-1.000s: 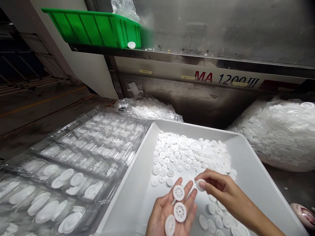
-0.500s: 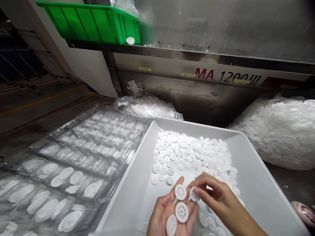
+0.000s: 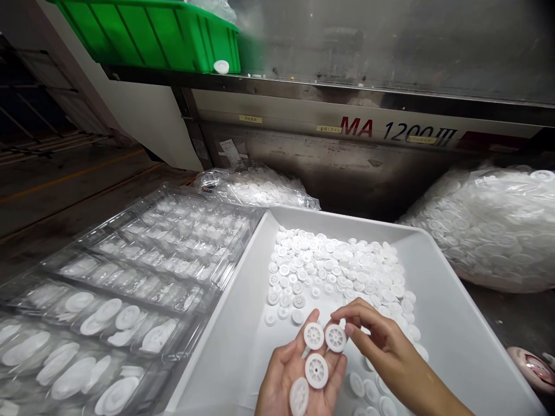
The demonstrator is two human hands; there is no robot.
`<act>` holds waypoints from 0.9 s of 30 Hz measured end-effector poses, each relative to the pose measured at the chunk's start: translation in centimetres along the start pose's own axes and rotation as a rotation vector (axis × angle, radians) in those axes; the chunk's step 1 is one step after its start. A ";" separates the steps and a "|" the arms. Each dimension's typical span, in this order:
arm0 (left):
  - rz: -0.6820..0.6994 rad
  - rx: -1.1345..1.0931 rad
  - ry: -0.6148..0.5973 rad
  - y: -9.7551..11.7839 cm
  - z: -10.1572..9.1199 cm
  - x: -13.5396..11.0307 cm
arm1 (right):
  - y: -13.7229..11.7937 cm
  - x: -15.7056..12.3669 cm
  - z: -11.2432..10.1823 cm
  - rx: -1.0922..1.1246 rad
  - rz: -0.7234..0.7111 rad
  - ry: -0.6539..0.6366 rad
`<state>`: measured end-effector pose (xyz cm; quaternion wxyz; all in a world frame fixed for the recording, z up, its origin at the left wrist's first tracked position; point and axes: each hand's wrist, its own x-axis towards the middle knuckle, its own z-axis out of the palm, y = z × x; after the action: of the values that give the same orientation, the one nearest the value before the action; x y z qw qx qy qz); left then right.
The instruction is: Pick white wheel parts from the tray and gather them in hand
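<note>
My left hand (image 3: 291, 365) lies palm up over the grey tray (image 3: 255, 323), bearing several small white spoked plastic wheels (image 3: 316, 371) on its palm and fingers. One plastic wheel (image 3: 335, 338) rests on the fingertips at the right, its spoked face up. Close beside it is my right hand (image 3: 392, 355), thumb and forefinger a little apart at the wheel's upper right edge. Whether they touch it is hard to see. Below and behind the hands, many loose white wheels (image 3: 338, 263) lie in the tray.
Clear plastic trays (image 3: 203, 306) filled with white parts stand at the left. Bags of white parts lie behind (image 3: 260, 188) and at the right (image 3: 498, 231). A green bin (image 3: 143, 37) sits on the machine ledge (image 3: 303, 86), a white part (image 3: 221, 67) before it.
My right thumb and forefinger have come off the face of the wheel at the left fingertips, which now shows fully. The whole view has shifted slightly.
</note>
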<state>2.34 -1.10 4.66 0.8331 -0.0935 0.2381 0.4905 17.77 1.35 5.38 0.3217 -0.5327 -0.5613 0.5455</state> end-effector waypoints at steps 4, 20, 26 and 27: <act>-0.007 -0.041 0.001 0.1 0.0 -0.1 | -0.2 0.0 -0.2 0.063 0.033 0.003; -0.037 -0.011 -0.081 0.4 -1.2 0.2 | 0.5 -1.4 1.0 -0.227 -0.448 0.095; -0.125 0.128 -0.093 0.7 -1.4 0.1 | 0.9 -1.5 4.1 -0.770 -0.976 0.184; -0.126 0.126 -0.103 0.6 -1.5 0.1 | 1.0 -1.3 4.5 -0.784 -1.012 0.231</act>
<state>1.41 -1.26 3.34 0.8776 -0.0304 0.2188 0.4255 14.12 -1.29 3.86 0.3789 -0.3354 -0.8623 0.0204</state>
